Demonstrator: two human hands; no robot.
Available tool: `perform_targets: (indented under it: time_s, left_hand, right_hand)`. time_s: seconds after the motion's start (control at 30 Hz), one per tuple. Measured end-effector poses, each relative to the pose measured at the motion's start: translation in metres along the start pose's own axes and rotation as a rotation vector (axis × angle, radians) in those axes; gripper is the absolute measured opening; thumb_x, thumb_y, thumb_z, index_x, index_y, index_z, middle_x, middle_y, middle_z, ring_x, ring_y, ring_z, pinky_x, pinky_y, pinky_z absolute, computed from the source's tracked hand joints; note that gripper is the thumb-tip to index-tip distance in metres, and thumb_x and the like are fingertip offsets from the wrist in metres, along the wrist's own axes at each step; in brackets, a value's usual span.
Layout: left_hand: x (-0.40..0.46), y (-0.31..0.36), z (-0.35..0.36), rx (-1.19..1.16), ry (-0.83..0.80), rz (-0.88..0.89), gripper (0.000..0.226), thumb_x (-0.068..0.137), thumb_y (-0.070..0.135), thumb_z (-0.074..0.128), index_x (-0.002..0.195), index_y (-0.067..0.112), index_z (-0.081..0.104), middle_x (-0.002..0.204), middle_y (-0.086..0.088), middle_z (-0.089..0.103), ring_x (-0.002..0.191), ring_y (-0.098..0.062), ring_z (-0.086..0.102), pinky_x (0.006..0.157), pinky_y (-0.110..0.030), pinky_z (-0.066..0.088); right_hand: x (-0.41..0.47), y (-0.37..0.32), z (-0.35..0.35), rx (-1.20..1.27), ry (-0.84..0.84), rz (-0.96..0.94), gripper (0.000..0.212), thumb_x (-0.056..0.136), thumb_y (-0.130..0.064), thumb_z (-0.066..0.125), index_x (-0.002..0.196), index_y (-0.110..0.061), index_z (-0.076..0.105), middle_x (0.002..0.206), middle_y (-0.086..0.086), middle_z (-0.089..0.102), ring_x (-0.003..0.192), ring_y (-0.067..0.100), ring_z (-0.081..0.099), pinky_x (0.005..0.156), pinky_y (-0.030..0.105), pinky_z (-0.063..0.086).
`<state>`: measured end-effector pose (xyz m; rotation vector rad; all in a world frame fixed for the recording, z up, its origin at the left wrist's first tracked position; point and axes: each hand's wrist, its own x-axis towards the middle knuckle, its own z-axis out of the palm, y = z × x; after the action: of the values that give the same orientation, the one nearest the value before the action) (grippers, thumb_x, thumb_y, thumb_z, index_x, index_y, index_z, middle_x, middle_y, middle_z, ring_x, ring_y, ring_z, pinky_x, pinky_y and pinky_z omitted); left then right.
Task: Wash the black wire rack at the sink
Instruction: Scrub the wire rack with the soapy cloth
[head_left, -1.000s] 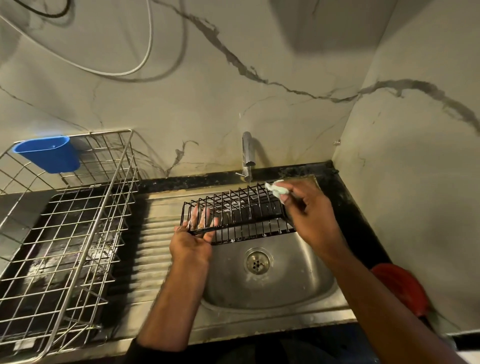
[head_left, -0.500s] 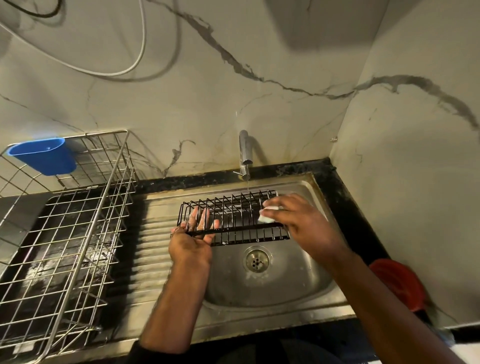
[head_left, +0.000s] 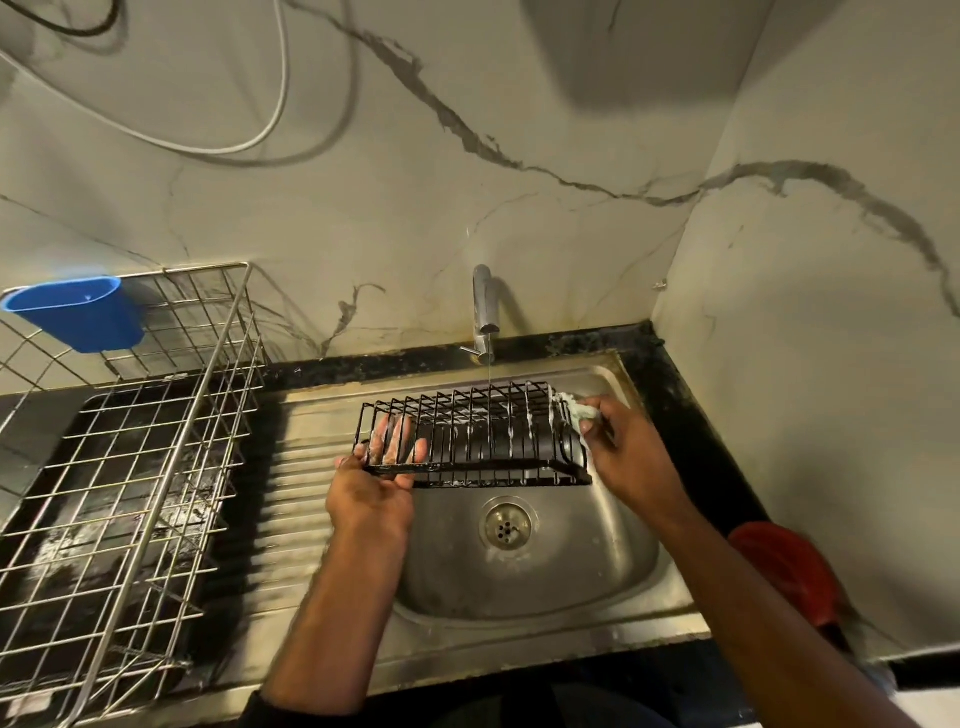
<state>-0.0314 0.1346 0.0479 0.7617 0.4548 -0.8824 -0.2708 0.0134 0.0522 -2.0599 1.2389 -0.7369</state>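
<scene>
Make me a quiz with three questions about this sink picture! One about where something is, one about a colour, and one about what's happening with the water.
1. Where is the black rack?
A. Held over the sink
B. Inside the steel basket
C. On the floor

2. What colour is the cup hanging on the steel basket?
A. Red
B. Blue
C. Green

3. What is the tap doing?
A. Turned off
C. Spraying the wall
B. Running a thin stream

Answers:
1. A: the left hand grips the rack's left end above the basin, while the right hand rubs a soapy cloth on its right end.
2. B: the cup on the basket's back edge is bright blue.
3. B: a thin line of water falls from the spout onto the rack.
</scene>
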Motion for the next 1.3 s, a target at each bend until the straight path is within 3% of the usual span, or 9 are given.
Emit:
perform_targets:
  time_s: [0.13,0.2,0.33,0.47,0.57,0.73,0.93,1.13,1.3]
  left_hand:
    - [0.002,0.003,0.0,-0.038,-0.02,-0.009,0.047,0.111,0.025,0.014,0.103,0.009,0.058,0.073,-0.008,0.077,0.06,-0.022,0.076,0.04,-0.036,0.056]
    - [0.002,0.001,0.002,-0.064,-0.037,0.0,0.05,0.112,0.025,0.015,0.109,0.003,0.06,0.076,-0.013,0.076,0.059,-0.024,0.075,0.04,-0.039,0.057]
    - [-0.013,-0.019,0.009,0.026,-0.138,-0.024,0.052,0.109,0.045,0.031,0.123,0.003,0.058,0.102,-0.02,0.076,0.086,-0.025,0.075,0.078,-0.038,0.062]
    - [-0.041,-0.054,0.016,0.213,-0.294,-0.125,0.065,0.103,0.059,0.033,0.121,0.004,0.064,0.108,-0.014,0.075,0.088,-0.022,0.072,0.088,-0.036,0.052]
    - [-0.056,-0.072,0.023,0.285,-0.331,-0.165,0.051,0.106,0.041,0.042,0.138,0.003,0.055,0.122,-0.014,0.073,0.099,-0.025,0.074,0.088,-0.04,0.057]
    - [-0.057,-0.071,0.023,0.254,-0.385,-0.169,0.028,0.105,0.019,0.047,0.13,0.007,0.052,0.125,-0.019,0.07,0.111,-0.034,0.07,0.083,-0.049,0.062]
    - [-0.052,-0.06,0.029,0.145,-0.402,-0.201,0.024,0.107,0.028,0.039,0.113,0.013,0.057,0.128,-0.013,0.068,0.114,-0.037,0.066,0.07,-0.062,0.06]
    - [-0.057,-0.047,0.035,0.09,-0.47,-0.165,0.046,0.095,0.034,0.05,0.136,0.012,0.048,0.138,-0.016,0.063,0.112,-0.049,0.066,0.071,-0.058,0.061]
    - [-0.061,-0.045,0.037,0.112,-0.446,-0.135,0.056,0.103,0.036,0.045,0.144,-0.002,0.04,0.135,-0.018,0.065,0.1,-0.042,0.073,0.071,-0.05,0.064]
  right_hand:
    - [-0.004,-0.01,-0.002,0.379,-0.103,0.131,0.016,0.102,-0.016,0.054,0.115,-0.019,0.063,0.102,-0.003,0.072,0.089,0.003,0.069,0.07,0.008,0.047]
    - [-0.002,-0.012,-0.001,0.527,-0.112,0.197,0.016,0.101,-0.016,0.056,0.113,-0.019,0.065,0.103,0.0,0.074,0.097,0.009,0.071,0.082,0.019,0.053]
    - [-0.001,-0.021,0.001,0.664,0.01,0.312,0.017,0.098,-0.016,0.06,0.112,-0.019,0.069,0.099,0.0,0.077,0.099,0.015,0.072,0.088,0.029,0.054]
    - [-0.006,-0.039,0.017,0.465,0.041,0.298,0.017,0.097,-0.021,0.063,0.113,-0.018,0.068,0.098,0.002,0.075,0.087,0.014,0.072,0.069,0.025,0.057]
    - [-0.014,-0.045,0.03,-0.029,0.061,0.182,0.029,0.096,-0.028,0.062,0.124,-0.018,0.064,0.108,0.004,0.072,0.097,0.02,0.069,0.08,0.031,0.054]
    - [-0.015,-0.048,0.011,-0.166,0.029,0.027,0.029,0.097,-0.03,0.061,0.126,-0.024,0.062,0.105,0.0,0.069,0.084,0.008,0.058,0.062,0.011,0.038]
    - [-0.005,-0.032,-0.002,-0.155,0.111,-0.221,0.026,0.089,-0.003,0.068,0.113,-0.011,0.073,0.105,0.002,0.061,0.091,0.013,0.062,0.081,0.003,0.04]
    - [-0.003,-0.035,-0.011,-0.047,0.227,-0.138,0.029,0.088,-0.002,0.071,0.114,-0.013,0.073,0.109,-0.002,0.069,0.092,0.001,0.063,0.079,-0.005,0.038]
    - [-0.009,-0.059,-0.005,0.104,0.117,-0.235,0.032,0.089,-0.005,0.068,0.118,-0.018,0.07,0.109,-0.013,0.06,0.103,-0.009,0.057,0.081,0.0,0.043]
